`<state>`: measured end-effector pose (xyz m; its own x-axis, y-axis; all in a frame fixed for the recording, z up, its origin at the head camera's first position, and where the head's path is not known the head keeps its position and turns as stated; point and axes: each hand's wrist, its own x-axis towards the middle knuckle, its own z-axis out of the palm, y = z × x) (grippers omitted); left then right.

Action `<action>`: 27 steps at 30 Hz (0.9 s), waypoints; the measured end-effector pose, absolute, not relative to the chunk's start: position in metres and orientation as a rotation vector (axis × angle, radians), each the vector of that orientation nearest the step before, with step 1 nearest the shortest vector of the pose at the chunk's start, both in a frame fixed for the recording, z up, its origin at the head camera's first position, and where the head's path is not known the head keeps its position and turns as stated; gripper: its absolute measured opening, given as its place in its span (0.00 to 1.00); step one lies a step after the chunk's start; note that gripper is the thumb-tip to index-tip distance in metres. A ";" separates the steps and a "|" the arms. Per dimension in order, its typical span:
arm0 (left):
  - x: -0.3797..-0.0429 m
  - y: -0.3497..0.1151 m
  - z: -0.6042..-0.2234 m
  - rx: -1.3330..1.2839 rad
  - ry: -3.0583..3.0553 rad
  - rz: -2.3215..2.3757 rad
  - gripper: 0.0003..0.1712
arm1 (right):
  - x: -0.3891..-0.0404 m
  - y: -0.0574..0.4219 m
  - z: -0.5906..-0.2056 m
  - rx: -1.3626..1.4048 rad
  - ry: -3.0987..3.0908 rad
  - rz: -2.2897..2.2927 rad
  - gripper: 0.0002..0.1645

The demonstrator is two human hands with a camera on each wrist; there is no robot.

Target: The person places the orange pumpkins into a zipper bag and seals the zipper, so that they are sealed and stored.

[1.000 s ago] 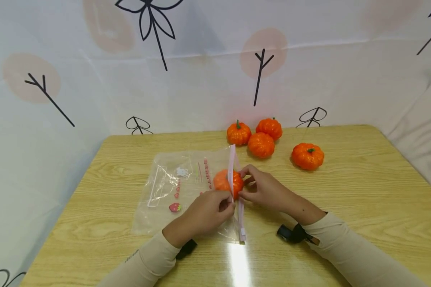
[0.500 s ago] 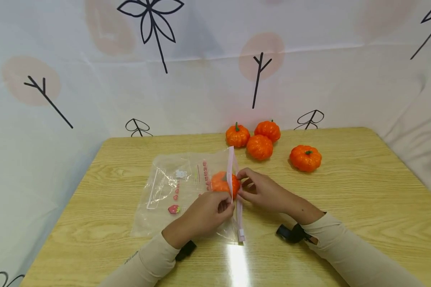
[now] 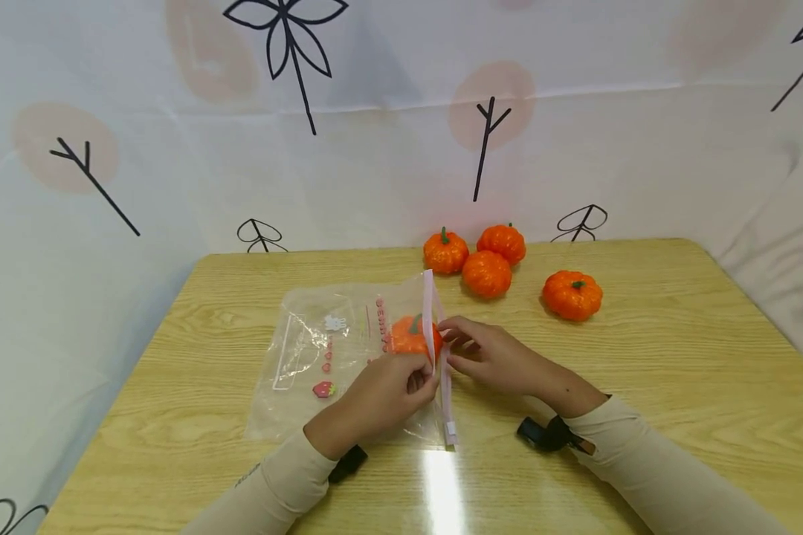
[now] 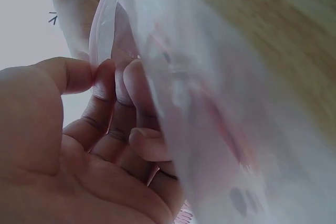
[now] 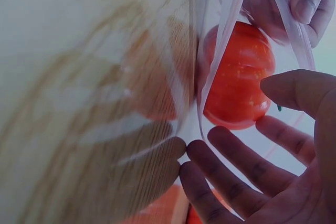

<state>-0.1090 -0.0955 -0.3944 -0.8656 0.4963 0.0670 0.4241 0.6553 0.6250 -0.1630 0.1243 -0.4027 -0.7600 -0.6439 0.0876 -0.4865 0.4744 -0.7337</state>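
A clear zip bag [image 3: 321, 357] printed with small pink shapes lies flat on the wooden table [image 3: 676, 357]. Its pink zipper strip [image 3: 433, 327] faces right and stands open. My left hand [image 3: 423, 375] pinches the near lip of the strip between thumb and forefinger; the left wrist view shows that pinch [image 4: 97, 74]. One orange pumpkin [image 3: 411, 336] sits just inside the mouth. My right hand [image 3: 451, 342] is at the mouth with straight fingers. In the right wrist view its fingers [image 5: 231, 156] spread just under the pumpkin [image 5: 239, 77] and hold nothing.
Several loose orange pumpkins stand at the table's far side: a cluster of three [image 3: 486, 273] and one alone [image 3: 572, 294] to the right. A patterned white cloth backdrop [image 3: 375, 148] surrounds the table.
The pumpkin has slid left, from straddling the zipper to just inside the bag. My right fingers followed it to the mouth. My left hand keeps its pinch.
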 end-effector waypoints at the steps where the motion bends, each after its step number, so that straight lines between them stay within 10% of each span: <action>1: -0.109 -0.096 -0.394 0.766 2.761 0.992 0.09 | -0.163 0.124 -0.403 -0.986 2.523 -1.152 0.26; 27: -0.109 -0.096 -0.394 0.771 2.826 0.956 0.09 | -0.161 0.127 -0.401 -1.050 2.539 -1.110 0.30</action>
<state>-0.1093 -0.0956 -0.3939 -0.8730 0.4774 0.1000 0.4401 0.6826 0.5834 -0.1609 0.1273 -0.4008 -0.7353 -0.6686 0.1112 -0.5358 0.4729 -0.6995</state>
